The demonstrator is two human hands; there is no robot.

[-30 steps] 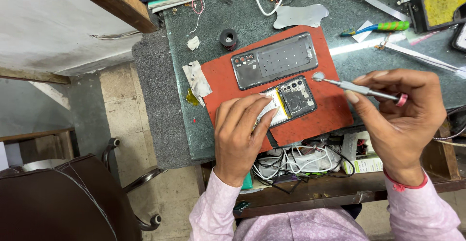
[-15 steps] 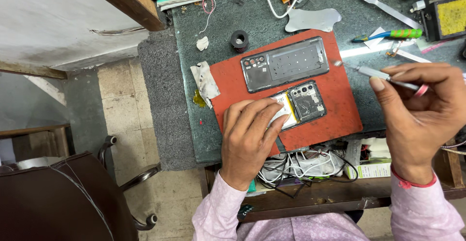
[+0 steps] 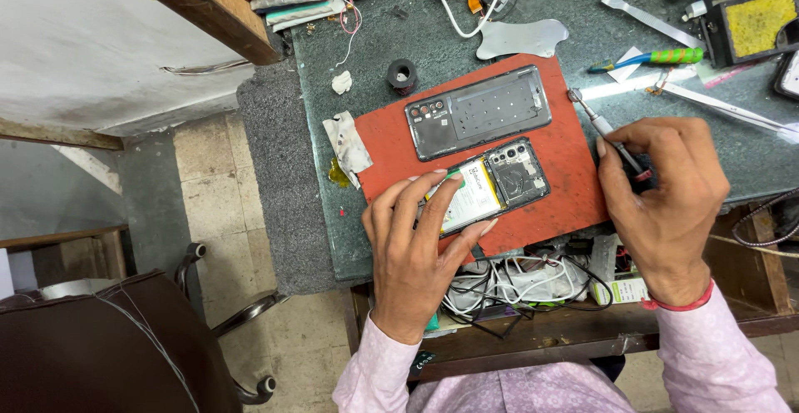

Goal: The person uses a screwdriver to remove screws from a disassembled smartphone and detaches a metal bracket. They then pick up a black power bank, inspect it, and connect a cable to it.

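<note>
Phone (image 3: 499, 187) under left hand (image 3: 416, 251), screwdriver (image 3: 603, 130) in right hand (image 3: 666, 197).

The table (image 3: 416, 39) has a dark green stone top. A red mat (image 3: 574, 188) lies flat near its front edge. Beside the mat's left edge rests a crumpled scrap of tape (image 3: 348, 143), and just behind the mat sit a small black ring (image 3: 402, 74) and a thin metal plate (image 3: 520, 39). A green-handled tool (image 3: 653, 59) and metal tweezers (image 3: 724, 107) lie to the right.
</note>
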